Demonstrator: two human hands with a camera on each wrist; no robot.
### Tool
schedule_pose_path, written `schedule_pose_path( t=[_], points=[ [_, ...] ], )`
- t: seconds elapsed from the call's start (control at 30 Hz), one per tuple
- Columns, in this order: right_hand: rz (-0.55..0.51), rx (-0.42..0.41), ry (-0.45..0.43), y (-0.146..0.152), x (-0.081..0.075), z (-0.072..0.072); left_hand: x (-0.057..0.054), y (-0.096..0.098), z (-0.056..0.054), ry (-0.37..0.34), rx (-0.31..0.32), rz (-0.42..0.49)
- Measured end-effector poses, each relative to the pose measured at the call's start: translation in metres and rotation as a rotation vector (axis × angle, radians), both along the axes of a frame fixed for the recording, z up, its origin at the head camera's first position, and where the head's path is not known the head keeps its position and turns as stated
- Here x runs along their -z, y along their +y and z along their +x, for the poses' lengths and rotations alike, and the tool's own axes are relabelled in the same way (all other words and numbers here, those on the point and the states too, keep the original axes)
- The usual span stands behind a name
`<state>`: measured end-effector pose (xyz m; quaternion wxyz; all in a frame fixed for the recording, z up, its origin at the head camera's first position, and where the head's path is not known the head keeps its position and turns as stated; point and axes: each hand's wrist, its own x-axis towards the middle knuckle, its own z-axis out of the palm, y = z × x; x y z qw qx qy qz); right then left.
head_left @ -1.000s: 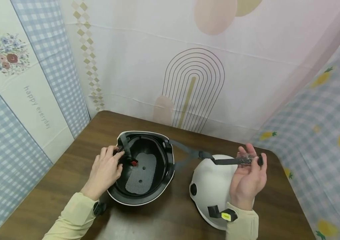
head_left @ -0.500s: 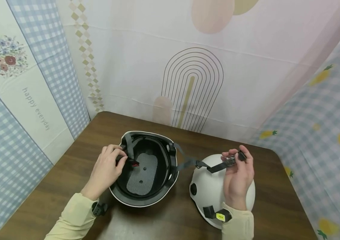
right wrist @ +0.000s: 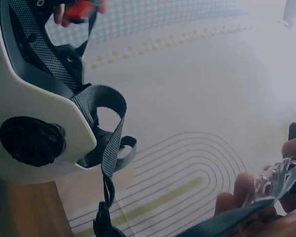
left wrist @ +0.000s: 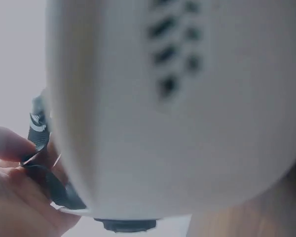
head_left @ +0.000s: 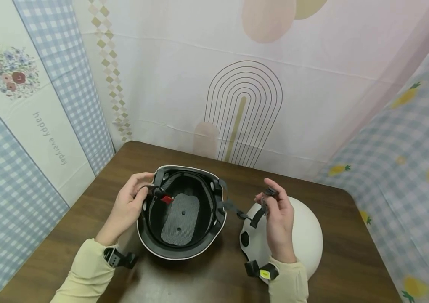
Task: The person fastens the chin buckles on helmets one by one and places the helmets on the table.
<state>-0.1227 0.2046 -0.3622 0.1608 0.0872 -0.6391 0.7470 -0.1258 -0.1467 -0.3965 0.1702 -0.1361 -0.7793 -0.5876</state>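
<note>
An upturned white helmet (head_left: 173,253) lies on the table, its black lining and grey mesh pad (head_left: 179,221) facing up. At its left rim my left hand (head_left: 123,210) pinches the left chin strap (left wrist: 38,136); a red buckle piece (head_left: 167,199) hangs from that strap over the opening. The right chin strap (head_left: 231,206) stretches out to my right hand (head_left: 280,223), raised above a second helmet. That hand holds the strap's end, where there is a clear plastic piece (right wrist: 276,180) and a black buckle piece (head_left: 270,192). Some right fingers stay extended.
The second white helmet (head_left: 307,235) rests dome up on the right, partly hidden by my right hand and wrist. Both helmets are on a brown wooden table (head_left: 184,282). Patterned cloth curtains (head_left: 169,84) enclose its back and sides.
My right hand has moved left with the strap end, so that strap now hangs slacker. The left hand has shifted slightly left and outward, and the red buckle piece shows more clearly.
</note>
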Motion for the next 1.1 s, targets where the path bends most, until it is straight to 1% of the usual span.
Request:
schedule_pose_path(
  t=[0.1, 0.23, 0.3, 0.37, 0.53, 0.6, 0.67, 0.8, 0.93, 1.1],
  points=[
    [0.072, -0.011, -0.014, -0.005, 0.0, -0.001, -0.004, -0.001, 0.0, -0.029, 0.042, 0.047],
    [0.118, -0.036, 0.008, -0.012, 0.0, -0.002, -0.005, -0.002, -0.001, -0.039, 0.049, 0.055],
    [0.124, -0.043, 0.025, -0.015, 0.0, -0.002, -0.005, -0.001, -0.001, -0.029, 0.05, 0.061],
    [0.135, -0.039, 0.034, -0.017, 0.0, -0.002, -0.006, 0.0, 0.0, -0.02, 0.06, 0.089],
    [0.196, -0.008, 0.017, -0.022, -0.001, -0.002, -0.005, 0.003, 0.001, 0.013, 0.101, 0.162],
    [0.229, -0.01, 0.013, -0.024, -0.001, -0.002, -0.005, 0.003, 0.002, 0.028, 0.113, 0.184],
    [0.247, -0.029, 0.021, -0.026, -0.001, -0.001, -0.006, 0.003, 0.002, 0.029, 0.122, 0.21],
    [0.274, -0.083, 0.043, -0.033, -0.001, -0.001, -0.007, 0.004, 0.003, 0.018, 0.116, 0.232],
    [0.348, -0.102, 0.059, -0.039, -0.001, -0.001, -0.008, 0.005, 0.002, -0.004, 0.088, 0.239],
    [0.382, -0.13, 0.078, -0.046, -0.003, -0.001, -0.011, 0.005, 0.001, -0.031, 0.11, 0.309]
  ],
)
